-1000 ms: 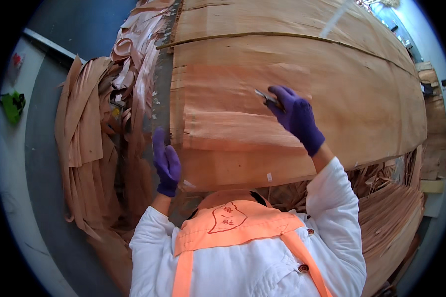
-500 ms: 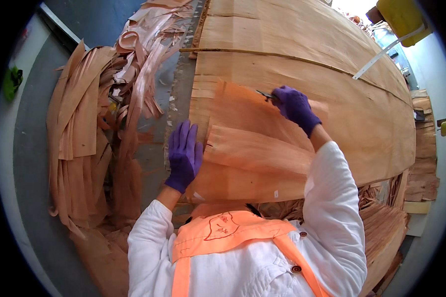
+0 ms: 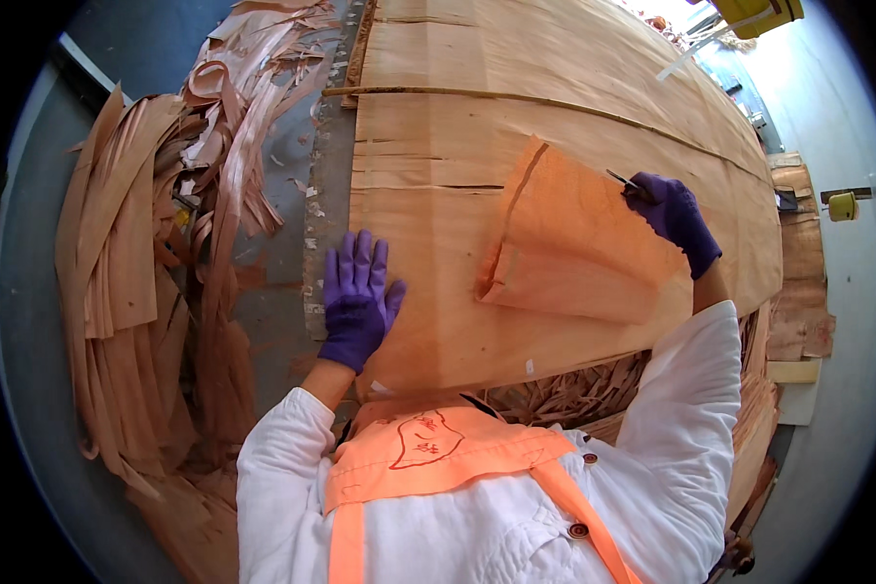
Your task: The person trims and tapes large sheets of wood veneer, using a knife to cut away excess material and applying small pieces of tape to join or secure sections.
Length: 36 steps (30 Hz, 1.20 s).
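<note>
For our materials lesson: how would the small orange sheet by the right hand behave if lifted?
The orange sheet probably flexes, since its surface looks bowed. Its thin edges suggest it is light and may split.

You wear purple five-fingered gloves with darker cuffs | your white sleeves, loose and creased, stop short of them | white shirt | your orange bib bears a red curved outline and writing | two orange straps | two round, dark buttons
</note>
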{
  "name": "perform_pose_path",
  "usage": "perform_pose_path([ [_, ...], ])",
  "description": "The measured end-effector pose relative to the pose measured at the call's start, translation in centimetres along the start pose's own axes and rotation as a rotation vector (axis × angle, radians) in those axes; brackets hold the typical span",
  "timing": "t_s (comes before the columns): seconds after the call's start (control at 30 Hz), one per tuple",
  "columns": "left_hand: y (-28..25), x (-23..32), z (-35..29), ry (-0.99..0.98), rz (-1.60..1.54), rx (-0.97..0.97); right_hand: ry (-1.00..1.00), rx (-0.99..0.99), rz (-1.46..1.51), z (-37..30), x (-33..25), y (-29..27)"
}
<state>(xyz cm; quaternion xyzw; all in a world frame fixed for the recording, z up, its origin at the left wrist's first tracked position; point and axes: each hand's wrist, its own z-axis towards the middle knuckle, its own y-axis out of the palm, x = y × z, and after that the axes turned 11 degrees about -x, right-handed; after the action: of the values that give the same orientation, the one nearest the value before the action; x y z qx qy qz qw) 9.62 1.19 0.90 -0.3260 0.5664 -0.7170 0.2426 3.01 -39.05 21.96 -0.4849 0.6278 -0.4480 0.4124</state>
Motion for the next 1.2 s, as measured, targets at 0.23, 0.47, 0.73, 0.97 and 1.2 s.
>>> perform_pose_path([
  [0.23,-0.9,1.1,-3.3,-0.052,0.046,-0.06,-0.155,0.005,0.067,4.9,1.6,-2.1],
  [0.47,-2.4,1.8,-3.8,-0.043,0.021,-0.089,-0.098,0.64,-0.354,16.5,2.2,-6.4],
  [0.73,-2.4,1.8,-4.1,-0.084,0.032,-0.093,-0.265,0.877,-0.442,12.2,-8.5,-3.6],
  [0.97,-4.2,2.3,-3.2,-0.119,-0.091,-0.096,-0.425,0.556,-0.353,11.2,-9.9,11.3],
  [1.2,-6.3,3.8,2.2,0.036,-0.085,0.16,-0.452,0.485,-0.264,8.7,-10.8,13.5],
])
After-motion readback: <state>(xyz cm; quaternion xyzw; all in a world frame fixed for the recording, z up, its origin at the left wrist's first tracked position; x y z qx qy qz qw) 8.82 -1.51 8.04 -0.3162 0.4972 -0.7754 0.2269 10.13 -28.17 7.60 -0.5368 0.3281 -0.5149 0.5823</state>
